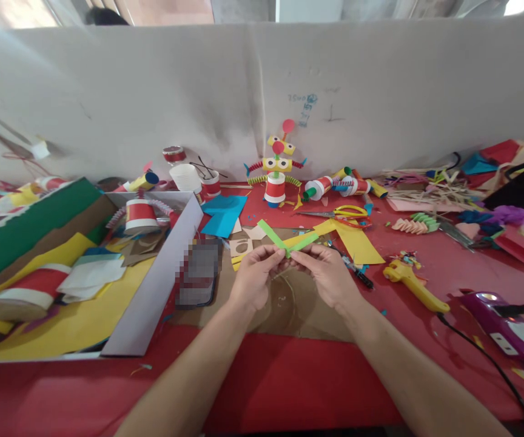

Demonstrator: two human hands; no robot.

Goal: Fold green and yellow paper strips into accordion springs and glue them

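Both my hands meet over a brown cardboard sheet point(298, 306) at the table's middle. My left hand point(253, 276) and my right hand point(325, 274) each pinch the same pair of crossed green paper strips point(284, 241), which form a V pointing down between my fingertips. A yellow strip lies just behind the green ones. Yellow-handled scissors point(346, 213) rest a little beyond my right hand.
A paper-cup robot figure point(275, 173) stands at the back by the white wall. An open box point(153, 297) of coloured paper and cups fills the left. A phone point(198, 273), a yellow glue gun point(412, 282) and a purple device point(507, 325) with its cord lie around.
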